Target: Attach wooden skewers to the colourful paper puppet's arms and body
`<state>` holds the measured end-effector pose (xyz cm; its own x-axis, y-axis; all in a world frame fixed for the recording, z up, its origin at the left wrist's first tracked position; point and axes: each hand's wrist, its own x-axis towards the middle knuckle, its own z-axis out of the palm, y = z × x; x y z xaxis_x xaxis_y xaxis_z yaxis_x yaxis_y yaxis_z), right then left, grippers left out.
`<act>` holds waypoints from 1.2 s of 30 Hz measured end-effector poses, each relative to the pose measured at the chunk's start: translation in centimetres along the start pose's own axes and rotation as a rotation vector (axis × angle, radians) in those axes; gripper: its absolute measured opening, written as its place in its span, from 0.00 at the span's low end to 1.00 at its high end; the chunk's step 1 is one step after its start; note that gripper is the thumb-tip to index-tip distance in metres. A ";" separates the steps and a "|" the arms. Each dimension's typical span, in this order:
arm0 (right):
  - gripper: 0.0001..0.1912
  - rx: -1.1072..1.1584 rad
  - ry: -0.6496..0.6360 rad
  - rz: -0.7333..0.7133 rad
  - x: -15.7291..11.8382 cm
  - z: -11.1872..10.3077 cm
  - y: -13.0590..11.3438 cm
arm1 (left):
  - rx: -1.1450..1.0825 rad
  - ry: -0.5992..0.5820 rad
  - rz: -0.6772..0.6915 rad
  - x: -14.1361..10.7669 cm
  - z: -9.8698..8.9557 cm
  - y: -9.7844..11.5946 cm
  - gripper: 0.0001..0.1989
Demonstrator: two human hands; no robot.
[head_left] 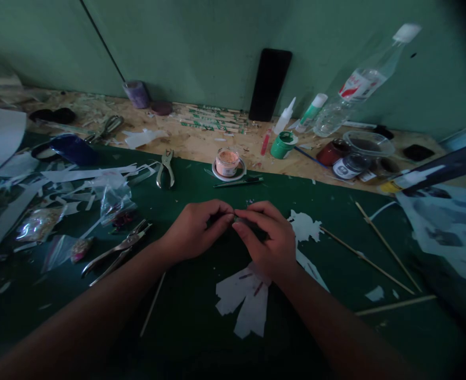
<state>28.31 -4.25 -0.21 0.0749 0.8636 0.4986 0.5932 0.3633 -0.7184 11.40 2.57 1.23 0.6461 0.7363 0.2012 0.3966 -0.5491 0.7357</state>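
My left hand [201, 227] and my right hand [268, 237] meet fingertip to fingertip above the green mat [185, 316]. Both are closed in a pinch on something tiny between them, too small and dim to name. Below my right hand lies a white paper cutout [249, 301] with dark marks. Just beyond that hand is another white cutout [305, 226], with a thin stick [367, 258] reaching right from it. A jar of peach-coloured paint [227, 162] stands ahead of my hands, with a dark slim tool [239, 182] lying before it.
Pliers [124, 245], a hole punch [165, 169], small bags of beads [40, 224] and paper scraps lie left. At the back stand a phone [270, 84], a green paint pot [283, 145] and a plastic bottle [360, 84]. Darker jars [350, 168] and sticks are right.
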 end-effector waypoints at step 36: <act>0.09 -0.060 0.057 -0.092 0.0 0.2 0.5 | -0.474 -0.180 -0.236 0.0 -0.9 0.5 0.09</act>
<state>28.43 -4.00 -0.74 0.0623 0.8055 0.5893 0.6466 0.4173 -0.6386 11.00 2.70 2.16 0.6932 0.7155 -0.0872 0.2339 -0.1088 0.9661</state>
